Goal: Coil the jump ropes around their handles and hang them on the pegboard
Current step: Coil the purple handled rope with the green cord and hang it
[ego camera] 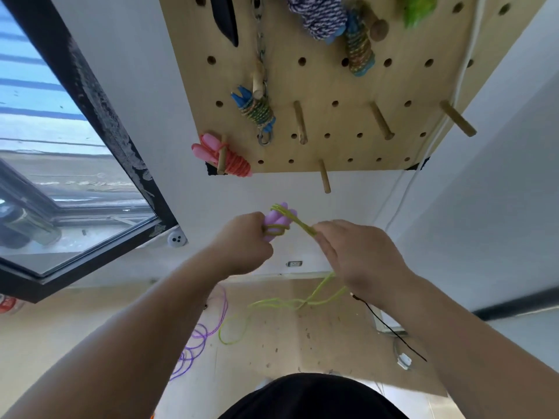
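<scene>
My left hand [242, 243] grips a pair of lilac handles [279, 217] held together, with a turn or two of yellow-green rope [290, 302] around them. My right hand [357, 252] pinches that rope just right of the handles; the rest hangs down to loops on the floor. Above, the wooden pegboard [329, 86] carries coiled ropes: a pink-handled orange one [223, 158] at its lower left, a blue-handled multicolour one [257, 111], and two more near the top [360, 52].
Bare wooden pegs [325, 176] stick out of the pegboard's lower part. A purple rope [196, 343] lies loose on the floor at the left. A dark-framed window [90, 116] fills the left side. A thin black cord [390, 328] hangs from my right wrist.
</scene>
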### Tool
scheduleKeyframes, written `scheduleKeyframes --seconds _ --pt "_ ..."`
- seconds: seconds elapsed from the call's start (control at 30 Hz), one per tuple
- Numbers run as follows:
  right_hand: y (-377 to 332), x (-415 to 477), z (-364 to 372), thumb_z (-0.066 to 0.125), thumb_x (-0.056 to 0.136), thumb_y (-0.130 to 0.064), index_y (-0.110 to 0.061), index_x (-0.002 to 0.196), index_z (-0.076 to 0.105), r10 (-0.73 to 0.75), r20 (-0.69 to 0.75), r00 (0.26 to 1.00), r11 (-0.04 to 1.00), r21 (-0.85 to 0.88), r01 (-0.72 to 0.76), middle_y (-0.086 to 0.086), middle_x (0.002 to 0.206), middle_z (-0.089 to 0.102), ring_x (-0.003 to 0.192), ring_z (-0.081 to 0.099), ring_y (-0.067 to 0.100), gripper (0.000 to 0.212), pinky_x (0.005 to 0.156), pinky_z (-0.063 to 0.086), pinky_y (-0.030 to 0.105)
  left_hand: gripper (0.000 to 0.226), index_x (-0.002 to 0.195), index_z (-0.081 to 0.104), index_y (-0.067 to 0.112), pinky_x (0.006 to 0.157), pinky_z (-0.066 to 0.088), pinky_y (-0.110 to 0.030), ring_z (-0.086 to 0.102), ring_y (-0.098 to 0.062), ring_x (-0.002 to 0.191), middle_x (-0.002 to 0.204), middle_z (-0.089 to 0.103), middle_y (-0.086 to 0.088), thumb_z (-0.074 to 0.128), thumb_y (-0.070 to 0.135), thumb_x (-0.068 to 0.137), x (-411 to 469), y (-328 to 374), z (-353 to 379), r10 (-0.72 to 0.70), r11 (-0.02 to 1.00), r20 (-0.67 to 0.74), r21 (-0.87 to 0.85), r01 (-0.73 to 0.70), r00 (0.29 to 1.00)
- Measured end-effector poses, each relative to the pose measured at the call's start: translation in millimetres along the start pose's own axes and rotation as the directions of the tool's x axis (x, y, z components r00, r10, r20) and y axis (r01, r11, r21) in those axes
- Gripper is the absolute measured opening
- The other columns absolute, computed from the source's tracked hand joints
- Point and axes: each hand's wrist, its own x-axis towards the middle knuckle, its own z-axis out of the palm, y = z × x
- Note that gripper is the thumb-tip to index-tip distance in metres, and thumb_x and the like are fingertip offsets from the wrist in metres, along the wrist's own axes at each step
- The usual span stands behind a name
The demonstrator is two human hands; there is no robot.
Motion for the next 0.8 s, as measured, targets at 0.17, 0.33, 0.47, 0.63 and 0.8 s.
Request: scheduleKeyframes --seconds 0.17,0.33,0.47,0.63,0.8 --pt "15 -12 5 0.039 0.105 -0.033 -0.024 0.106 0.058 0.051 -0.201 0.978 0.998 0.033 -0.046 -0.012 0.072 0.050 0.059 0.049 0.014 0.021 0.051 0.040 0.031 0.019 0.076 0.046 0.011 0.052 0.039 -0.031 0.049 -0.021 0.051 0.061 0.054 -0.007 0.059 -0.003 0.074 -23 28 -2 -0.006 0.823 0.112 -0.564 0.069 0.994" --pt "18 -12 3 0.034 0.107 -0.035 -0.019 0.108 0.060 0.102 -0.112 0.988 0.973 0.216 -0.076 -0.015 0.070 0.053 0.064 0.057 0.014 0.030 0.058 0.044 0.034 0.021 0.073 0.047 0.009 0.062 0.041 -0.045 0.048 -0.028 0.055 0.064 0.048 -0.015 0.058 -0.001 0.059 -31 42 -4 0.140 0.717 0.251 -0.693 0.076 0.958" --pt "20 -11 0 0.032 0.103 -0.036 -0.017 0.106 0.064 -0.023 -0.011 1.000 0.965 0.262 0.025 -0.004 0.090 0.068 0.077 0.059 0.011 0.038 0.070 0.045 0.031 0.023 0.060 0.052 0.021 0.054 0.040 -0.033 0.045 -0.024 0.051 0.059 0.047 -0.009 0.058 -0.001 0.058 -36 49 -9 0.273 0.757 0.325 -0.653 0.006 0.905" --pt "33 4 -6 0.045 0.097 -0.027 -0.021 0.103 0.065 -0.286 0.167 0.944 0.956 -0.015 0.293 -0.005 0.100 0.063 0.097 0.055 0.020 0.023 0.085 0.050 0.042 0.025 0.070 0.046 0.027 0.053 0.035 -0.026 0.042 -0.008 0.051 0.065 0.047 0.002 0.063 0.007 0.069 -48 66 -4 0.299 0.953 0.579 -0.216 -0.212 0.758" --pt "41 26 -23 0.051 0.099 -0.030 -0.024 0.079 0.056 -0.401 0.226 0.888 0.873 -0.201 0.445 -0.005 0.082 0.062 0.085 0.056 0.021 0.021 0.071 0.046 0.039 0.013 0.084 0.046 0.016 0.055 0.032 -0.028 0.042 -0.014 0.064 0.077 0.047 0.000 0.058 0.012 0.086 -38 76 11 0.186 0.858 0.622 0.275 -0.434 0.761"
